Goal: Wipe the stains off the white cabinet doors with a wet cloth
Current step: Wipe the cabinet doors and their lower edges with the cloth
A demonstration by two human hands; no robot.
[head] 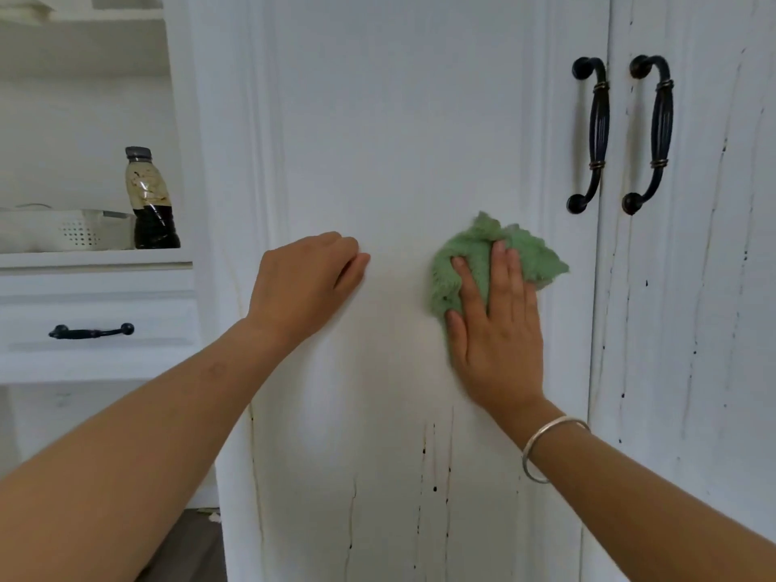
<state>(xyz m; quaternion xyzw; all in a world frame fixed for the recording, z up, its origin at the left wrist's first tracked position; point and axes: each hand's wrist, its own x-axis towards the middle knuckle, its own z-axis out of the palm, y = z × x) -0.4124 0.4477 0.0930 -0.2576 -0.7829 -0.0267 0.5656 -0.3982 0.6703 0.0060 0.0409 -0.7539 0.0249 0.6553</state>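
At nine o'clock a dark bottle (152, 199) stands on a shelf (96, 259). The left hand (302, 283) reaches up from seven o'clock, fingers curled on nothing, against the cabinet door (399, 119). Toward three o'clock the right hand (499, 329), fingers straight, presses the green cloth (474, 241) flat on that door, above dark stains (435, 489) at six o'clock
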